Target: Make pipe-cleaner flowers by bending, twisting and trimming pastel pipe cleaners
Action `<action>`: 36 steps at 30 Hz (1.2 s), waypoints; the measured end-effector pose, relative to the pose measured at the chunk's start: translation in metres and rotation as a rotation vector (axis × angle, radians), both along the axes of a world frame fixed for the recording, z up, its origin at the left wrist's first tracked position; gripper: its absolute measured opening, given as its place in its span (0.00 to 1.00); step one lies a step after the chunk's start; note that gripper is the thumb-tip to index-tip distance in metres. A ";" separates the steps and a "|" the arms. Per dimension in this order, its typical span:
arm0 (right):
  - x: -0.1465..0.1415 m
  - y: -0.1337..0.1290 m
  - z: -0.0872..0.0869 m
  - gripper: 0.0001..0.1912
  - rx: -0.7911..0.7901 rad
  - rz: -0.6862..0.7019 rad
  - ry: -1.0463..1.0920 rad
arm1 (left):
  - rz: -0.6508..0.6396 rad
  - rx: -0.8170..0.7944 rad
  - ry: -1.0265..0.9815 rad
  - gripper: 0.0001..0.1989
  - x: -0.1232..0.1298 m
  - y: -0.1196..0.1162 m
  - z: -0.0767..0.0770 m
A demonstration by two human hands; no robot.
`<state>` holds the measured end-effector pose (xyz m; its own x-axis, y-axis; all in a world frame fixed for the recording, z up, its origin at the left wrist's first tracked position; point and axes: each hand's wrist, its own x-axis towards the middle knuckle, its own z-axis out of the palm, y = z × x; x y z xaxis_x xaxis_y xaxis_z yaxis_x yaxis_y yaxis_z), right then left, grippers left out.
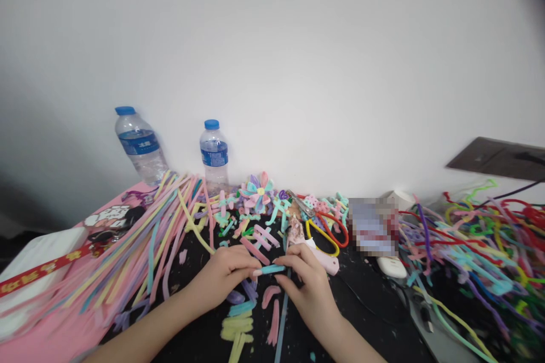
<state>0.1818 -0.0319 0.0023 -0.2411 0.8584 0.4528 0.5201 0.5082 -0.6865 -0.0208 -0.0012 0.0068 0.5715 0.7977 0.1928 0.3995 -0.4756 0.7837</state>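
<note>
Bottles point(214, 153), 2 as I count from my remote seat, stand at 10 and 11 o'clock from the 1 blue piece point(272, 269). Stems point(170, 204) fan out near 9 o'clock, too many to count and seemingly unused. My left hand point(235, 268) pinches the blue piece's left end. Yellow strips point(237, 329) lie at 7 o'clock, apparently waiting; overlaps spoil my count. At 12 o'clock, 1 big flower point(260, 191) looks complete. Pink strips point(273, 323) lie at 6 o'clock, seemingly left over too. My right hand point(301, 275) pinches the blue piece's right end, so I judge it part-worked. Scissors point(327, 238) rest at 2 o'clock, 2 handle loops showing. At 3 o'clock sprawls 1 uncountable tangle point(481, 261).
</note>
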 end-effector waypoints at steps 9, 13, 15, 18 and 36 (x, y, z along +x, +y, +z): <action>-0.001 -0.003 -0.005 0.05 -0.205 -0.026 0.085 | -0.038 -0.166 -0.032 0.11 0.005 -0.004 0.005; -0.001 -0.004 -0.003 0.06 -0.165 0.017 0.087 | -0.063 -0.149 0.022 0.14 0.005 -0.007 0.007; -0.002 -0.004 -0.002 0.06 -0.155 0.029 0.090 | -0.078 -0.163 0.029 0.16 0.005 -0.007 0.007; -0.002 -0.004 -0.001 0.06 -0.141 0.033 0.101 | -0.087 -0.228 0.005 0.16 0.005 -0.006 0.007; -0.001 0.001 -0.008 0.03 -0.446 0.055 0.495 | -0.034 -0.353 -0.129 0.15 0.003 -0.003 0.005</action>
